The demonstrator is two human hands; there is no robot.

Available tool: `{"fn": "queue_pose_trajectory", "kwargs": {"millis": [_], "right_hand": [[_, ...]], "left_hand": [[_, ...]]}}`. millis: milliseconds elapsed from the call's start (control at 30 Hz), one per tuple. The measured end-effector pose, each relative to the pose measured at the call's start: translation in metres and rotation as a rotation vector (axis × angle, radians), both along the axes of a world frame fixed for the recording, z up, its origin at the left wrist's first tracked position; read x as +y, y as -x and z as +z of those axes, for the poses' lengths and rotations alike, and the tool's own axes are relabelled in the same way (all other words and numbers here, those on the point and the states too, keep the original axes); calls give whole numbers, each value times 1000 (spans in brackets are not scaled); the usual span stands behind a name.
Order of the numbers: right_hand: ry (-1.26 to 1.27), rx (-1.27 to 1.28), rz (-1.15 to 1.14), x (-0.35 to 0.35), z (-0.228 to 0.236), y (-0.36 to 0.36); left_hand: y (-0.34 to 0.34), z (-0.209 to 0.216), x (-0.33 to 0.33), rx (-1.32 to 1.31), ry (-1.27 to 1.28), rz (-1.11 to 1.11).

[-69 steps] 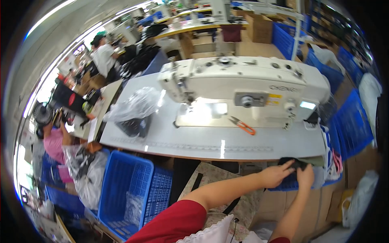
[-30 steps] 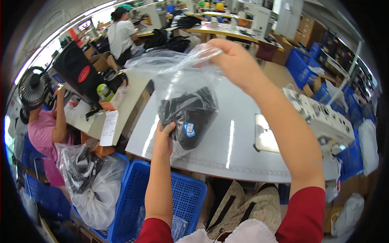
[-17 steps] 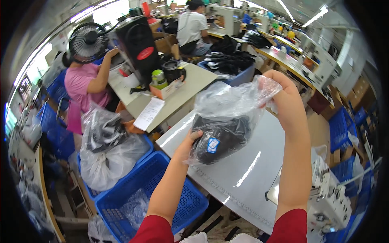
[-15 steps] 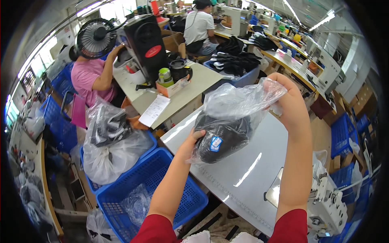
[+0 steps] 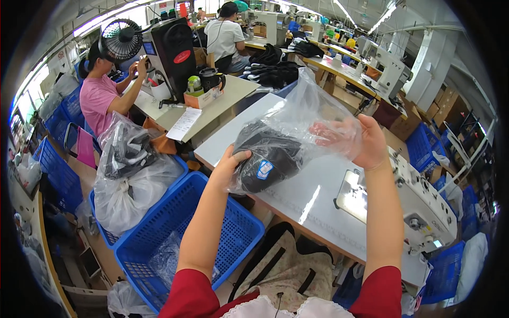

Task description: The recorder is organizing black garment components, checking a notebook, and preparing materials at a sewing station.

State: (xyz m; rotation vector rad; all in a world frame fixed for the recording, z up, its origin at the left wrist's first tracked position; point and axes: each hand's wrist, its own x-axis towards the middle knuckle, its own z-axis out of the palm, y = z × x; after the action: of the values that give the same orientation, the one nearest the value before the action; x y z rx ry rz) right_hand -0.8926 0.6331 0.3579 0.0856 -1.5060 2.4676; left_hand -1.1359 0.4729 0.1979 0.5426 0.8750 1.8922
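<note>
A clear plastic bag (image 5: 316, 103) hangs over the white table, with a folded black fabric article (image 5: 273, 153) in its lower end. The article's exact kind is hard to tell through the film; a small blue and white label (image 5: 264, 169) shows on it. My left hand (image 5: 229, 165) is closed on the bag and the black article at their left side, thumb on top. At the bag's other end is my right hand (image 5: 366, 143), its fingers stretched out toward the article and seen through the film, the thumb apart from them.
Below the hands stands a white table (image 5: 297, 199) with a sewing machine (image 5: 419, 206) at its right. A blue basket (image 5: 238, 233) holding clear plastic sits lower left, near a filled clear bag (image 5: 132, 196). A person in pink (image 5: 101, 100) works beside a black speaker (image 5: 175, 63).
The right hand has come down, and its fingers have gone from pinching the bag's edge to stretched out within the film. The view has shifted, and the bag's upper part now stands up.
</note>
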Motion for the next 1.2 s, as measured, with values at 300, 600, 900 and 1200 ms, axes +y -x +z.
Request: {"fn": "queue_pose_trajectory", "kwargs": {"millis": [300, 600, 900, 1200], "right_hand": [[-1302, -366, -484, -9, -26, -2], [-1288, -534, -327, 1, -79, 10], [-1261, -337, -486, -24, -151, 9], [-787, -388, -504, -14, -188, 3]], "left_hand": [[-13, 11, -32, 104, 65, -88], [-23, 22, -30, 582, 155, -89], [-30, -7, -20, 608, 169, -181], [-29, -27, -4, 575, 73, -177]]}}
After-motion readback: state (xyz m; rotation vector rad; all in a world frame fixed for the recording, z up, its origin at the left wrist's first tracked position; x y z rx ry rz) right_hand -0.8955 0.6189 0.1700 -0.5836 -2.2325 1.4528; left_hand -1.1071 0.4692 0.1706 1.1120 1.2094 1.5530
